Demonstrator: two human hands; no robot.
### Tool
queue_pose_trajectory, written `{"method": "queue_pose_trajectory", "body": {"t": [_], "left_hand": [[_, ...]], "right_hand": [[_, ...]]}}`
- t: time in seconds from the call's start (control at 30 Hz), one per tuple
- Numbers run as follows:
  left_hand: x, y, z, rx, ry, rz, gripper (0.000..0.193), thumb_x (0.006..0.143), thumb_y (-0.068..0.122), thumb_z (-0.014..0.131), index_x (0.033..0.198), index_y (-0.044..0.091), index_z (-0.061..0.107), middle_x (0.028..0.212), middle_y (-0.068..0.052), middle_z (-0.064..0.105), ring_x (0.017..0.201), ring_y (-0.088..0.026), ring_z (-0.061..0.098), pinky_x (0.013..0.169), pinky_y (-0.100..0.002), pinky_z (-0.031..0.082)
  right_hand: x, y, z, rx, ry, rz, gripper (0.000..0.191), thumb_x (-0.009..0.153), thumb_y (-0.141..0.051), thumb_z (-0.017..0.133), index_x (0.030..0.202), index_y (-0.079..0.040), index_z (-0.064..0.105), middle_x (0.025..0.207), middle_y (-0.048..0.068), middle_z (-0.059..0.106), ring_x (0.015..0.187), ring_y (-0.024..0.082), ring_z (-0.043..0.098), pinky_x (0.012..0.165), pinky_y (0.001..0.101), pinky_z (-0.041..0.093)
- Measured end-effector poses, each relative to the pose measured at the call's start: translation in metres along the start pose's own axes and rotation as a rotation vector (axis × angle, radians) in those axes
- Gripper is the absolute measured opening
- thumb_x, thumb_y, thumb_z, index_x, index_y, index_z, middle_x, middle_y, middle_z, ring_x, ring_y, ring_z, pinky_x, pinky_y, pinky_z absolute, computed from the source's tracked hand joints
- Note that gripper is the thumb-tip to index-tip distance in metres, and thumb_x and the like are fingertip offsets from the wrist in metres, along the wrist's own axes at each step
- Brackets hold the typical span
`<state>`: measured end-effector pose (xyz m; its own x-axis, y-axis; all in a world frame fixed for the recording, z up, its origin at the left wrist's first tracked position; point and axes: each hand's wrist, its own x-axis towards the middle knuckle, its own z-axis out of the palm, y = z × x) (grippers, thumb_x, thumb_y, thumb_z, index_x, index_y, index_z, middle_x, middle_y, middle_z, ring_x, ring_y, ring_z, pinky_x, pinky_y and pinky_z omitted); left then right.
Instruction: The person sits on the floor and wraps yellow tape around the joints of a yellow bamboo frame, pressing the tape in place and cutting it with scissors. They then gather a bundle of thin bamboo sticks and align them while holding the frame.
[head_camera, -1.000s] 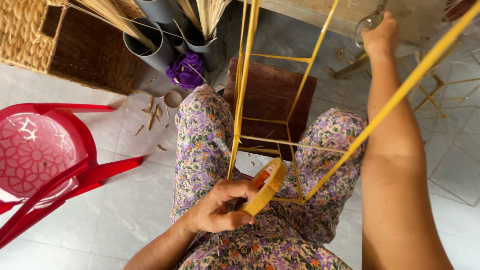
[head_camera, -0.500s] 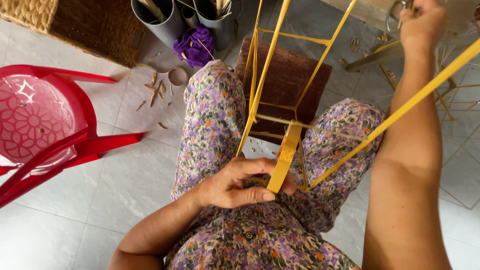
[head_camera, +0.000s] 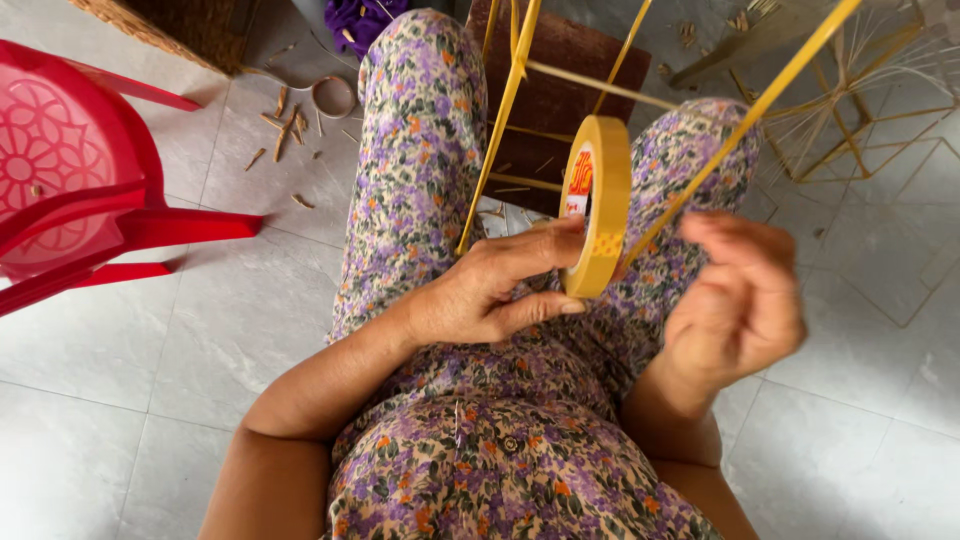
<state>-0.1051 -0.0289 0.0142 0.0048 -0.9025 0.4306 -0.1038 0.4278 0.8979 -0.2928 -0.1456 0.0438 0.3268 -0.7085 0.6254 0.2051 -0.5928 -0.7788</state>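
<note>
My left hand (head_camera: 490, 290) grips a yellow roll of tape (head_camera: 598, 205), held upright on edge above my lap in flowered trousers. A frame of thin yellow sticks (head_camera: 560, 90) stands between my knees, and one long stick runs up to the top right. My right hand (head_camera: 740, 300) hovers just right of the roll, blurred, with fingers curled near the roll's edge and the lower end of the long stick. I cannot tell whether it pinches a tape end.
A red plastic chair (head_camera: 80, 190) stands at the left. A woven basket (head_camera: 160, 25) and wood scraps (head_camera: 285, 120) lie at the top left, beside a small ring (head_camera: 333, 97). A brown mat (head_camera: 570, 60) lies under the frame. Another stick frame (head_camera: 860, 110) sits at the right.
My right hand has come down from the top of the frame to beside the tape roll. My left hand has turned the roll upright and raised it.
</note>
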Motion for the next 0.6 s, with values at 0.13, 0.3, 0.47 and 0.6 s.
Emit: {"method": "queue_pose_trajectory", "body": {"t": [0.13,0.3,0.47,0.6], "left_hand": [[0.003,0.005,-0.006,0.06,-0.046,0.034,0.047,0.1,0.013,0.075,0.143,0.005,0.056,0.146,-0.012,0.062,0.151,-0.033,0.05,0.135,-0.05,0.032],[0.005,0.015,-0.005,0.101,-0.02,0.078,0.044,0.099,0.016,0.077,0.137,0.005,0.058,0.139,-0.015,0.064,0.148,-0.035,0.051,0.131,-0.05,0.036],[0.009,0.02,0.002,0.168,-0.042,0.129,0.037,0.098,0.019,0.074,0.126,0.003,0.057,0.127,-0.017,0.066,0.132,-0.037,0.061,0.128,-0.052,0.038],[0.012,0.02,0.002,0.201,-0.049,0.132,0.035,0.098,0.02,0.075,0.122,0.003,0.056,0.116,-0.016,0.064,0.126,-0.037,0.063,0.129,-0.052,0.04]], "right_hand": [[0.005,-0.031,0.032,0.074,-0.224,0.044,0.053,0.1,-0.018,0.073,0.145,-0.003,0.049,0.142,0.01,0.052,0.128,0.02,0.055,0.109,0.0362,0.048],[-0.001,-0.05,0.036,0.212,-0.235,0.297,0.056,0.098,-0.009,0.069,0.148,-0.003,0.045,0.139,0.007,0.048,0.126,0.017,0.052,0.112,0.0341,0.045],[-0.009,-0.043,0.029,0.421,-0.137,0.413,0.046,0.101,-0.006,0.068,0.141,-0.001,0.045,0.123,0.009,0.053,0.109,0.014,0.052,0.103,0.028,0.044],[-0.012,-0.034,0.028,0.487,-0.12,0.436,0.044,0.101,-0.005,0.065,0.139,-0.001,0.044,0.12,0.01,0.053,0.108,0.015,0.053,0.102,0.0295,0.044]]}}
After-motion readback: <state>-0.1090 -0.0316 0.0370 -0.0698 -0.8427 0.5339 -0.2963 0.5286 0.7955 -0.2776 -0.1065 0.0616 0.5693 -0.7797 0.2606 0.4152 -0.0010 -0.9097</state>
